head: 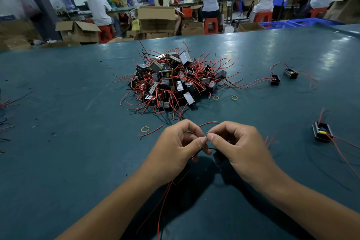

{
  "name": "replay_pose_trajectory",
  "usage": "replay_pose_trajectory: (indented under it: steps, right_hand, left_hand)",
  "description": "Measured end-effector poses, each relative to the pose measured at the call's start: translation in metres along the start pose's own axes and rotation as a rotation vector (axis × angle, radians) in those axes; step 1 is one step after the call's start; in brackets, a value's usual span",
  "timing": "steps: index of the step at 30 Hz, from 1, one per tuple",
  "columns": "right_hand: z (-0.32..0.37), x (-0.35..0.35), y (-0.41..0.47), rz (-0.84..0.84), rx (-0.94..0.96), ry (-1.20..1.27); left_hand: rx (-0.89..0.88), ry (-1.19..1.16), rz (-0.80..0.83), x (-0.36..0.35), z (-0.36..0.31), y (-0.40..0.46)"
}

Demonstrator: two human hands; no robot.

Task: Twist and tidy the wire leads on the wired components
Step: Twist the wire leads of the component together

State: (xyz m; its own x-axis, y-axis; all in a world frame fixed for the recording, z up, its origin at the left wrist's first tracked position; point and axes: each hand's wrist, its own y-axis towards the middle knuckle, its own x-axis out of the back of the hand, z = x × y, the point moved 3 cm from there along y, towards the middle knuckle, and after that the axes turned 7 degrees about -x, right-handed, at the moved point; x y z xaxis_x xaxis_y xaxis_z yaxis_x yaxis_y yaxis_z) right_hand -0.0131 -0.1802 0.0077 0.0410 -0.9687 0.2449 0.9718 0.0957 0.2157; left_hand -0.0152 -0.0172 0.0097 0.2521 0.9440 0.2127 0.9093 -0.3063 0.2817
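My left hand (176,148) and my right hand (237,146) meet near the table's front, thumbs and forefingers pinching thin wire leads (209,122) between them. A small black boxy component (219,157) hangs under my right palm, and another black component (182,174) shows below my left wrist with red leads trailing toward me. A big heap of black wired components (171,82) with red leads lies at the table's middle, just beyond my hands.
Three separate wired components lie at the right: one (321,131) near, two (275,80) (290,73) farther back. Yellow rubber bands (145,129) (234,97) and a loose red wire (151,132) lie on the teal table (68,103). People sit at benches behind, among cardboard boxes.
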Motion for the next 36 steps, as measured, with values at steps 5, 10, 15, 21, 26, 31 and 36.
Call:
replay_pose_trajectory:
  steps: [5,10,15,21,26,31,36]
  right_hand:
    - [0.0000,-0.0021,0.0010,0.015,-0.007,0.036]
    - [0.0008,-0.0025,0.0013,0.019,-0.001,0.027]
    - [0.0003,-0.0026,0.0021,0.017,-0.025,0.035]
    - [0.0015,-0.0023,0.0017,0.019,-0.044,0.031]
    - [0.0024,-0.0028,0.0018,0.019,-0.049,0.014]
    - [0.0002,-0.0050,0.0020,0.029,-0.064,0.036]
    - [-0.0005,-0.0061,0.0018,0.032,-0.080,0.091]
  left_hand:
    - [-0.004,-0.006,-0.017,0.0010,-0.0017,0.0006]
    - [0.009,0.008,-0.023,0.0012,-0.0026,0.0003]
    - [0.038,-0.011,-0.003,0.0018,-0.0043,0.0005]
    - [0.035,-0.001,0.010,0.0027,-0.0019,0.0005]
    - [0.029,-0.002,0.027,0.0021,-0.0003,0.0004]
    - [0.022,0.070,0.044,0.0020,-0.0027,-0.0006]
    - [-0.015,0.142,0.049,0.0023,-0.0087,-0.0025]
